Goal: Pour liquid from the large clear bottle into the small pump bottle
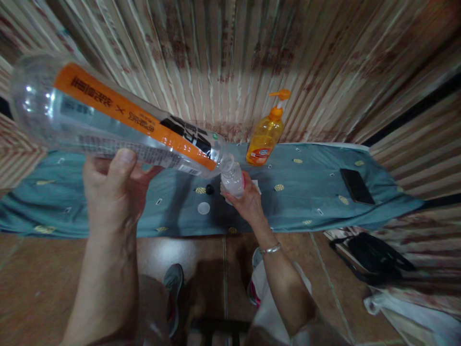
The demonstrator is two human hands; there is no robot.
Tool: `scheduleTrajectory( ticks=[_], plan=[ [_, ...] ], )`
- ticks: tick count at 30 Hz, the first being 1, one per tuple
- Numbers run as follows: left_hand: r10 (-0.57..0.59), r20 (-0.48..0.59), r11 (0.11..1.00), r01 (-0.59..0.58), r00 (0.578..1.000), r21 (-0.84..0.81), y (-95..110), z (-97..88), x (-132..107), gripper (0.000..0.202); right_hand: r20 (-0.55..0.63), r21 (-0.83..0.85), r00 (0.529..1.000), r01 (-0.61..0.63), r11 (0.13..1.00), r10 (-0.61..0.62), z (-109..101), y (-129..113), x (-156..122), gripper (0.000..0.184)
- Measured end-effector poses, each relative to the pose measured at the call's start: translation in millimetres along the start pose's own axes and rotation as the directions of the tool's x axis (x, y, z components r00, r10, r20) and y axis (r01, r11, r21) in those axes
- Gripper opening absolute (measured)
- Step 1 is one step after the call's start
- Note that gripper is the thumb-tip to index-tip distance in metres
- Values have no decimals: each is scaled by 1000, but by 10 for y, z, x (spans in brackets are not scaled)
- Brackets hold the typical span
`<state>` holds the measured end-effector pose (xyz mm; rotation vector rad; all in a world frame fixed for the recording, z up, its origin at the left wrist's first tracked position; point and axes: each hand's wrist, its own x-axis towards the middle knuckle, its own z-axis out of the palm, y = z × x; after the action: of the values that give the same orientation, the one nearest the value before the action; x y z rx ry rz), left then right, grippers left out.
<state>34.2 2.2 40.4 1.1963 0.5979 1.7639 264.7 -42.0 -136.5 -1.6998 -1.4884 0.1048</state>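
Note:
My left hand point(117, 185) is wrapped around a large clear plastic bottle point(144, 129) with an orange and black label. The bottle is tilted, its neck pointing down to the right. Its mouth meets the opening of a small clear bottle point(233, 180), which my right hand point(248, 197) grips by its side. Whether liquid is flowing between them I cannot tell. Near the small bottle lie a small black cap point(209, 189) and a round whitish lid point(203, 208). Something white, perhaps tissue point(256, 185), shows beneath my right hand.
An orange pump bottle point(264, 139) stands behind my right hand on the teal cloth point(298, 192). A black phone point(356, 186) lies at the right. Pleated curtains point(216, 62) hang behind. A black bag point(374, 254) sits at the lower right.

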Motion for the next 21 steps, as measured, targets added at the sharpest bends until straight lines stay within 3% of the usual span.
scheduleTrajectory(
  ticks=[6,15,21],
  plan=[
    [16,-19,1000,-16,1000,-5,-12,9,11,80,9,4,1000,-3,1000,3,-21,-25,6,89],
    [45,-24,999,-45,999,4,-26,1,8,57,11,19,1000,12,1000,-12,-31,-35,6,86],
    [46,-20,999,-46,999,1,-29,3,8,60,10,6,1000,9,1000,-9,-16,-17,0,85]
  ],
)
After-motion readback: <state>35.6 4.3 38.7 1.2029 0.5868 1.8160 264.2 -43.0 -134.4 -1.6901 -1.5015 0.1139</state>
